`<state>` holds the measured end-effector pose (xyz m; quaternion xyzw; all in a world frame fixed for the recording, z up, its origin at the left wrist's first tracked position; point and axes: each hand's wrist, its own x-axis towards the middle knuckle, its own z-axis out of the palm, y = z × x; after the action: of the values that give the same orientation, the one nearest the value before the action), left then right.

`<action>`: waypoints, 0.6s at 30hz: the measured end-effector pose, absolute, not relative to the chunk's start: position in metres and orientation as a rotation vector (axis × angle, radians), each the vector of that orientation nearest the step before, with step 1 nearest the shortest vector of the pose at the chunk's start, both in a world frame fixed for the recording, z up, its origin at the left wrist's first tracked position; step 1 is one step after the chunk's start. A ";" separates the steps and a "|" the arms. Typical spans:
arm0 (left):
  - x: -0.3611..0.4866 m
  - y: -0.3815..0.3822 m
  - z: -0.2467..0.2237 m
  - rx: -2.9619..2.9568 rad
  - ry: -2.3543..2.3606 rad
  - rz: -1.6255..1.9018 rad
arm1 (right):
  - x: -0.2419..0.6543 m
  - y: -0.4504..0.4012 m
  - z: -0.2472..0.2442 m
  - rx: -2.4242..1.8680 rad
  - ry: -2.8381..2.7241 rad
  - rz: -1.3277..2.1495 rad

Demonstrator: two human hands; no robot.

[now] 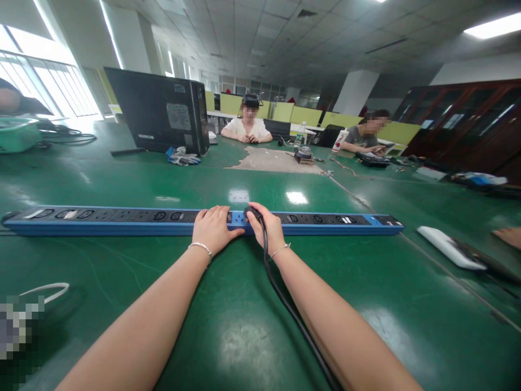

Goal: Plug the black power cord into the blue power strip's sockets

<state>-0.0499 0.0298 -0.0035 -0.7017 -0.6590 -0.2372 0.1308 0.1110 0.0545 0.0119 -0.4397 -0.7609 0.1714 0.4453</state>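
A long blue and black power strip (122, 229) lies crosswise on the green table, with rows of sockets along its top. My left hand (212, 229) grips it just left of its middle, fingers over the top and thumb along the front side. To the right of that, my right hand (270, 227) is closed around a black plug (251, 212) at a blue socket section (238, 218). The plug sits over or against the sockets; how far in it is, I cannot tell. Its black cable (273, 279) runs down between my forearms toward me.
Behind the strip stand a black computer case (158, 117) and a pair of gloves (183, 156). A white device (450, 247) lies to the right, near another person's hand (508, 235). Two people sit across the table. A green basket (18, 136) is at far left.
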 end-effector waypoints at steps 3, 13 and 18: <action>-0.049 0.029 -0.004 -2.024 -1.903 -0.718 | 0.093 0.058 0.009 -1.118 -1.879 0.420; -0.047 0.028 -0.003 -2.011 -1.903 -0.739 | 0.070 0.053 0.012 -1.331 -2.074 0.107; -0.044 0.026 0.002 -2.006 -1.975 -0.690 | 0.075 0.050 0.004 -1.230 -2.185 -0.047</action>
<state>-0.0439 0.0257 0.0025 -0.6869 -0.6764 -0.2363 0.1213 0.0753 0.0500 0.0040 -0.4661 -0.8278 -0.0177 0.3117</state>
